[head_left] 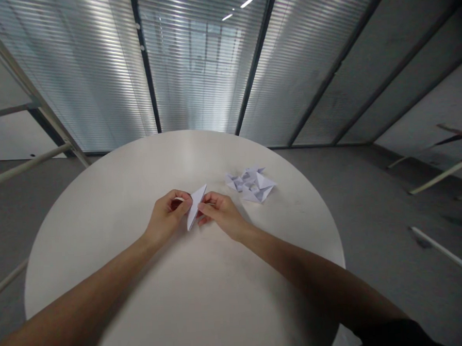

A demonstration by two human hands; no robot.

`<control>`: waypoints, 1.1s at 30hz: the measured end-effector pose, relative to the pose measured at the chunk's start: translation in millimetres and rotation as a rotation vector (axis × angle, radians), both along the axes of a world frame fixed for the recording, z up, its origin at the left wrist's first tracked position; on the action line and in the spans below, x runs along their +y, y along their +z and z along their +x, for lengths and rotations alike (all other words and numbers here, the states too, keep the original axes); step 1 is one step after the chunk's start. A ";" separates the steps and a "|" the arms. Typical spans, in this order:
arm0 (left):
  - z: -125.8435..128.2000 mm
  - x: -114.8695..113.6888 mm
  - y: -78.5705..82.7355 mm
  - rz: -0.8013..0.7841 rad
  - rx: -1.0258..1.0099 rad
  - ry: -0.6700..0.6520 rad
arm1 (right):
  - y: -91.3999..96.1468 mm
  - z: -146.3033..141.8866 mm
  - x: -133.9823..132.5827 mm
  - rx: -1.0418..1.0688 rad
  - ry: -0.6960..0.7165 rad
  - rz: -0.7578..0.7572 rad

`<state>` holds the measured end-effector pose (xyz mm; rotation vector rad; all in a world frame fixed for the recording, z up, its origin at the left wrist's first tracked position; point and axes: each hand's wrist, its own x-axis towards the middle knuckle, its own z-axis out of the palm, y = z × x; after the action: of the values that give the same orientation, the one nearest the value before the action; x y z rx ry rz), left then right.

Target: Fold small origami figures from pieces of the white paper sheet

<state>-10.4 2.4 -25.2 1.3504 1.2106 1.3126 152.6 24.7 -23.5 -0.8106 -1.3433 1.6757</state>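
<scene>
A small piece of folded white paper (196, 208) is held up over the middle of the table, tilted, with pointed ends at top and bottom. My left hand (171, 211) pinches its left edge between thumb and fingers. On the opposite side, my right hand (218, 211) grips the right edge, thumb toward me and fingers curled behind. The fingertips behind the paper are partly hidden. To the right of my right hand lies a cluster of folded white paper pieces (257, 184) with sharp corners, resting on the table.
The round white table (199, 298) fills the centre, its curved edge all around. Beyond it stand glass panels with blinds (194, 66). Pale wooden legs or rails (29, 165) show at the left, and more pale legs (440, 177) stand on the grey floor at the right.
</scene>
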 end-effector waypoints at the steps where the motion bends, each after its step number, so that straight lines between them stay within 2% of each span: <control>1: 0.2 -0.8 -0.9 0.003 0.018 -0.028 | -0.9 -0.4 0.3 0.004 -0.017 0.000; 6: 4.2 -5.9 -1.6 -0.035 0.041 -0.150 | -2.6 0.7 2.5 0.005 -0.109 0.007; 9: 6.9 -6.4 -1.5 -0.053 0.049 -0.148 | -2.6 2.3 3.7 0.001 -0.107 0.027; 14: 7.0 -3.6 -3.5 -0.038 -0.057 -0.175 | -1.1 4.2 4.6 -0.018 -0.105 0.061; 18: 5.8 -5.0 -2.3 -0.008 -0.016 -0.163 | -4.1 5.4 4.7 -0.119 -0.153 0.166; 22: 0.5 -6.9 -0.2 0.096 0.286 -0.113 | -11.0 8.7 4.0 -0.307 -0.220 0.365; 26: -12.6 -3.2 -3.7 0.351 0.697 -0.076 | -14.0 17.3 3.2 -0.529 -0.213 0.617; 29: -23.0 -0.2 -5.8 0.563 0.950 -0.172 | -12.8 25.0 2.1 -0.708 -0.124 0.821; 33: -30.4 -0.2 -2.0 0.631 1.144 -0.295 | -9.6 30.5 -1.5 -0.892 -0.037 0.997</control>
<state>-40.8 2.2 -27.3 2.8298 1.2092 0.6554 183.2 23.1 -33.1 -0.9400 -2.4095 0.3661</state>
